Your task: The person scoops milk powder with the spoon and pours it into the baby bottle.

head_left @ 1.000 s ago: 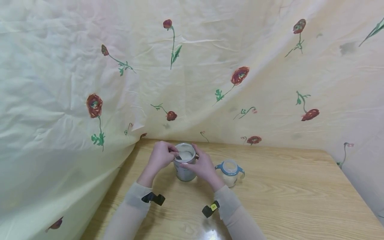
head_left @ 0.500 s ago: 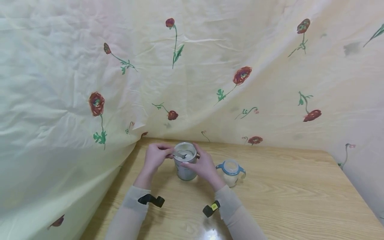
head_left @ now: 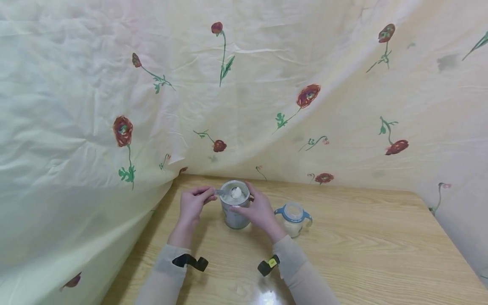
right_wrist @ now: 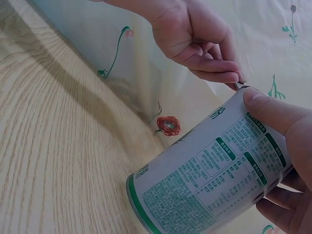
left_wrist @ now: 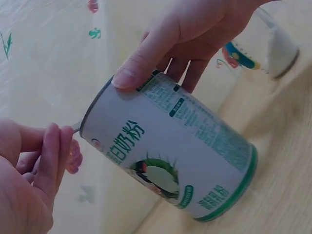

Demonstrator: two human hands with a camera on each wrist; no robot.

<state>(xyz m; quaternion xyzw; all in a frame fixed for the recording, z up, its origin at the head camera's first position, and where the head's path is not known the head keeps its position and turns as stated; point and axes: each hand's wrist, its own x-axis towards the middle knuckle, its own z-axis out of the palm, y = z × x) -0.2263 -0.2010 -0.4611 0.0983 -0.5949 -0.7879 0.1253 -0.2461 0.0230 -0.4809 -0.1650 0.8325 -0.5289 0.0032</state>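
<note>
A milk powder can [head_left: 235,217], white with green print in the left wrist view, stands upright on the table with its top open. My right hand [head_left: 260,210] grips it around the rim from the right, thumb on the near side. My left hand [head_left: 192,206] pinches the handle of a spoon [head_left: 222,192] just left of the rim. A heap of white powder [head_left: 236,192] sits in the spoon's bowl, over the can's opening. In the right wrist view, only a bit of the spoon's handle shows between the left fingers [right_wrist: 226,73] and the rim.
A clear cup [head_left: 292,220] with a blue collar and two side handles stands close to the right of the can, a pale substance inside. The wooden table [head_left: 362,237] meets a flowered cloth [head_left: 248,106] hanging behind and along the left.
My left hand has drawn back to the left and lowered slightly, bringing the spoon up from inside the can with powder in it. The right hand and can have stayed nearly still.
</note>
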